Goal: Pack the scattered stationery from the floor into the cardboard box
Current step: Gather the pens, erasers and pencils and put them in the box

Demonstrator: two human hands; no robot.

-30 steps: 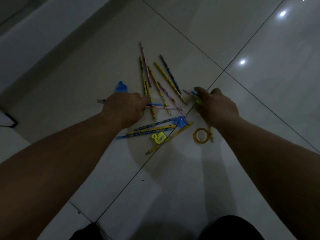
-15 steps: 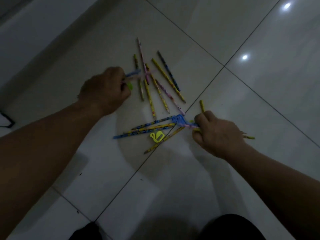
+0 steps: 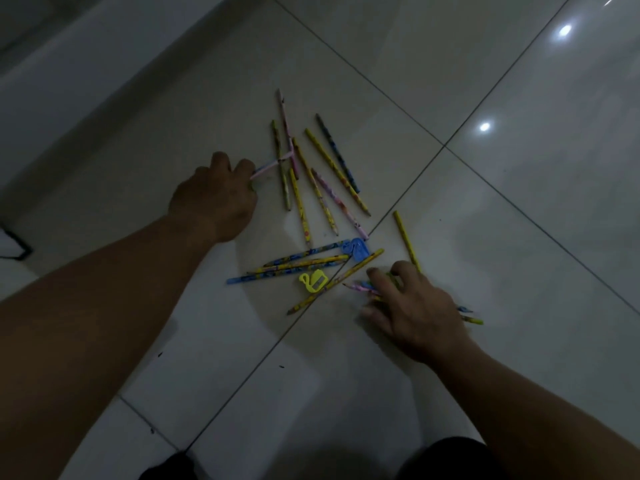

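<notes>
Several patterned pencils (image 3: pixel 320 178) lie scattered on the pale floor tiles, with a blue sharpener (image 3: pixel 356 249) and a yellow sharpener (image 3: pixel 313 281) among them. My left hand (image 3: pixel 216 197) is at the left of the pile, fingers curled round a pink pencil (image 3: pixel 268 167) whose end sticks out to the right. My right hand (image 3: pixel 414 313) is low on the floor at the right and holds a small bundle of pencils (image 3: pixel 360 287); their tips poke out on both sides of the hand. A single yellow pencil (image 3: pixel 406 239) lies just beyond it. The cardboard box is not in view.
A low pale step or wall base (image 3: pixel 86 81) runs along the upper left. A dark-edged object (image 3: pixel 15 244) peeks in at the left edge. My dark-clothed knees (image 3: pixel 446 460) are at the bottom. Glossy tiles (image 3: pixel 519 202) stretch to the right.
My right hand has drawn back toward me with its pencils, away from the blue sharpener. My left hand has stayed at the left of the pile, still holding its pencil. The tape roll from the earliest frame is gone.
</notes>
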